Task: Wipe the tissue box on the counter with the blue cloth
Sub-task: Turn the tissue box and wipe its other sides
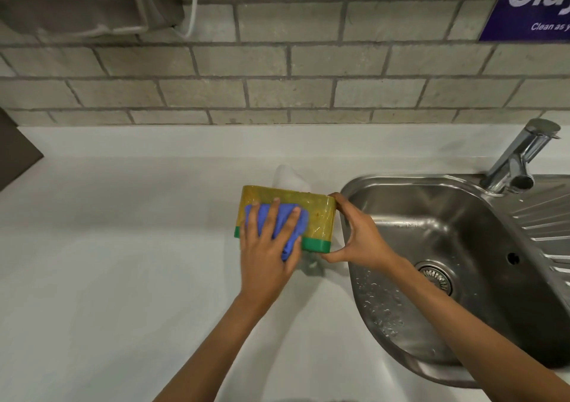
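Tissue box [311, 216] sits on the white table [123, 247], just beside the left rim of the steel sink [462, 247], well clear of the table's back edge under the brick wall [277, 78]. It looks tipped toward you, with a white tissue [288, 178] poking out on the far side. Your left hand [268, 247] is flat on the near yellow face, fingers [273, 213] spread and pressing the blue cloth [290, 229] against it, thumb pinning the bunched lower end; so grasping the cloth by pressure, not a closed fist. Your right hand [357, 235] clamps the box's right end, thumb low by the green band, fingers over the top corner. Risks, as I judge them: the box is light and the wrap looks like glossy film, so a hard stroke could slide or twist it out of that end-only pinch, and it's right next to the basin, which has water droplets in it. If it goes over that rim, the tissues get wet. A damp cloth near the opening could also soak the exposed tissue. Cloth is bunched, so contact area is small and you may miss patches. Readable text: purple sign [530, 7] at top right, cut off, shows "Cla" large and "Clean as y" below. No print legible on the box. Tap [521, 158] sits at the sink's far right corner.
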A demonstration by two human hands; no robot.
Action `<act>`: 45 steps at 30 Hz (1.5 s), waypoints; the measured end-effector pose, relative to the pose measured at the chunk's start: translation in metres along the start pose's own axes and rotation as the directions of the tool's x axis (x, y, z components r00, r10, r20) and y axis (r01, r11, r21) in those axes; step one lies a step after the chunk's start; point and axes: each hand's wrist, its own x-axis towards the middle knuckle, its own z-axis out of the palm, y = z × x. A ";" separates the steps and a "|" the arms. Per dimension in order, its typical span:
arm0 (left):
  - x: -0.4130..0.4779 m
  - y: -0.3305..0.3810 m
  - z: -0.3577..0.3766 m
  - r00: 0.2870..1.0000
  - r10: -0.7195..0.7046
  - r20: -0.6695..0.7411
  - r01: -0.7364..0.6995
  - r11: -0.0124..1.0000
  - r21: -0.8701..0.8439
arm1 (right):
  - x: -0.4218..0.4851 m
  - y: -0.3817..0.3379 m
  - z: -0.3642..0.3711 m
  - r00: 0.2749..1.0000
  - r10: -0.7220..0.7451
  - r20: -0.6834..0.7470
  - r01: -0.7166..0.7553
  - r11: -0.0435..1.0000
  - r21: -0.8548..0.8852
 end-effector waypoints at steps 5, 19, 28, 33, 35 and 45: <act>0.029 0.001 -0.007 0.955 -0.297 0.004 0.295 0.949 -0.109 | 0.000 -0.002 0.004 1.000 0.010 -0.002 -0.010 1.000 0.015; 0.013 -0.002 -0.001 0.985 -0.137 -0.104 0.132 0.990 -0.055 | -0.003 -0.004 0.006 1.000 -0.007 -0.013 0.008 1.000 0.025; 0.002 -0.004 0.005 0.983 0.159 -0.090 -0.157 0.987 0.026 | -0.010 -0.003 0.005 1.000 0.000 -0.022 0.001 1.000 0.012; 0.017 0.027 -0.001 0.993 -0.083 -0.088 0.081 0.996 -0.030 | -0.011 -0.006 0.014 0.999 -0.006 -0.035 0.007 1.000 0.003; 0.024 0.047 0.003 0.998 0.048 -0.029 -0.047 0.998 0.041 | -0.013 -0.003 0.015 0.999 -0.003 -0.039 0.004 1.000 0.020; 0.034 -0.013 -0.003 0.927 -0.356 -0.121 0.332 0.925 -0.184 | -0.015 0.001 0.013 0.996 0.048 -0.069 -0.045 0.998 0.043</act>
